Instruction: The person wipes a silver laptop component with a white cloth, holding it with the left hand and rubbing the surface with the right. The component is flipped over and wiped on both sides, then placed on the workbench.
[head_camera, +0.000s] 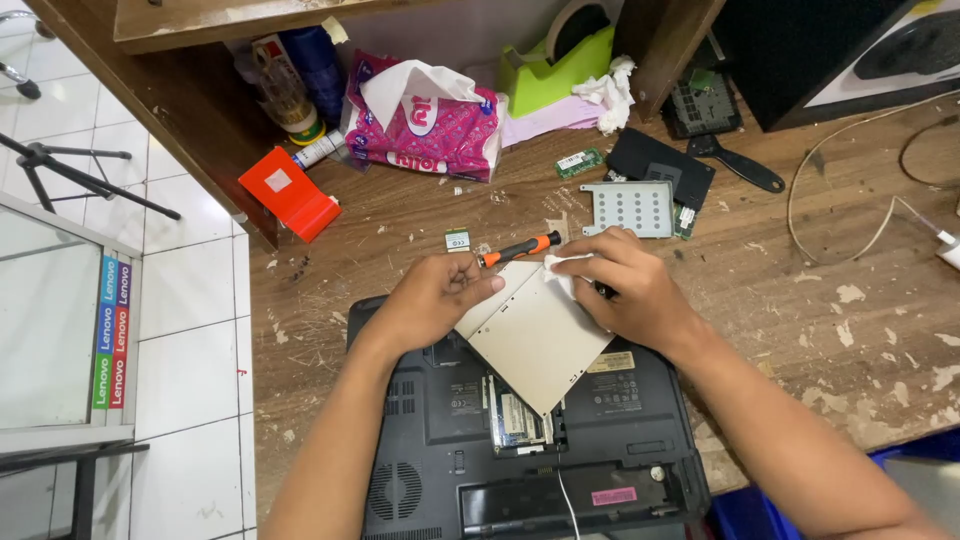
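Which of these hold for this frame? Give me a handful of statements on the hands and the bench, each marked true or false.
1. The left hand holds a screwdriver with an orange and black handle. True.
2. The right hand presses a white tissue on the flat silver drive. True.
3. The silver drive lies flat on bare wood, far from the laptop. False: it is held over the opened underside of the black laptop.
4. A green tape dispenser stands at the back of the wooden bench. True.
5. The pink tissue pack sits on the laptop. False: it lies at the back of the bench, beside the dispenser.
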